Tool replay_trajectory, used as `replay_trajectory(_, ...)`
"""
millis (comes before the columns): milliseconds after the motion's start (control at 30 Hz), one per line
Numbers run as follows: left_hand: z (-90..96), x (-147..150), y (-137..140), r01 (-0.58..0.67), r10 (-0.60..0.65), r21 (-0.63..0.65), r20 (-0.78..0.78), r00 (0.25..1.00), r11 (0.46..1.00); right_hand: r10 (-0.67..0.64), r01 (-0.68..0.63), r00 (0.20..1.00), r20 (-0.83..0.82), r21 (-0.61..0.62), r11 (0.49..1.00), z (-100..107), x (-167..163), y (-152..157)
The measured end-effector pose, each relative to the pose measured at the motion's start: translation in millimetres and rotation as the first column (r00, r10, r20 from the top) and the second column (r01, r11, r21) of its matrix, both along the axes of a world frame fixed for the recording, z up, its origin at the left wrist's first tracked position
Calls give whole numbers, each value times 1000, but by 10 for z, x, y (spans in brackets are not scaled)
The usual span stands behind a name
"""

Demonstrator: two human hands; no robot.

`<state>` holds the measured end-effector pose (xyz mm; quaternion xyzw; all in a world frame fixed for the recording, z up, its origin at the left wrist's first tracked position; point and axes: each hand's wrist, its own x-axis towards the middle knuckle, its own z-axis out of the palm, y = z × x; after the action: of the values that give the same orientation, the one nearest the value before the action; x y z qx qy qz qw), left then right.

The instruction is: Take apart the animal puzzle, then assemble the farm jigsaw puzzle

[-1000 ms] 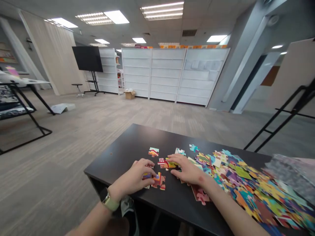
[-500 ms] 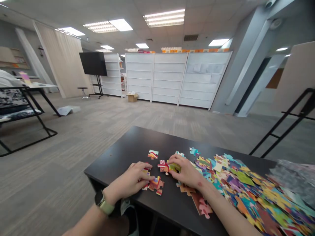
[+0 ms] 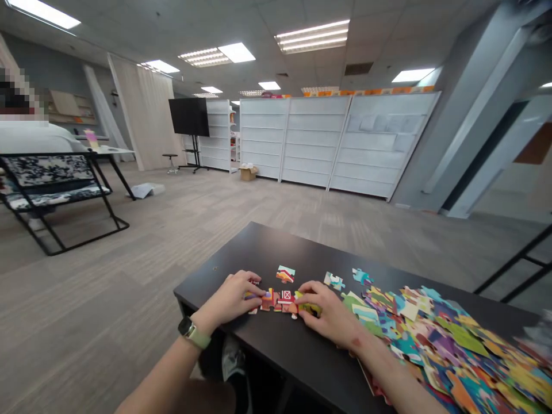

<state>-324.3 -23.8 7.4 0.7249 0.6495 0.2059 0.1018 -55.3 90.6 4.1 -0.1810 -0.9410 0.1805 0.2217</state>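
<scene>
"Where are the left hand (image 3: 233,298) and the right hand (image 3: 325,307)?"

"Both are on the black table (image 3: 250,253); the left fingertips rest over some orange puzzle pieces (image 3: 268,299), though I can't tell whether thumb and fingers grip; the right thumb and fingers are clamped on a yellow-green piece (image 3: 313,310)."

"And the red piece (image 3: 287,297) with the white cross?"

"Flat between the hands, right beside the orange ones; whether they interlock I can't make out."

"What's around them?"

"One loose piece (image 3: 285,273) lies just beyond; a white-and-teal piece (image 3: 334,280) and a blue piece (image 3: 362,276) lie farther right; a big heap (image 3: 448,339) spreads past the right forearm."
</scene>
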Motion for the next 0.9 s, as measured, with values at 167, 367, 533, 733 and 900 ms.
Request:
replay_trajectory(167,51,16,0,16,-15,-22,25,1000,1000,-13,13,998,57,-13,1000,1,-17,-19)
replay_trajectory(367,39,54,27,-20,21,-26,38,999,999,-14,16,998,58,-38,999,8,1,-43)
replay_trajectory(533,10,90,67,-51,52,-31,38,998,998,-5,8,999,45,-67,998,-9,1,-47)
replay_trajectory(733,54,193,61,-82,83,-12,69,994,997,-10,13,999,42,-69,998,-19,3,-39)
replay_trajectory(900,50,305,34,-78,76,30,67,995,996,-25,28,999,34,-87,996,-8,13,-30)
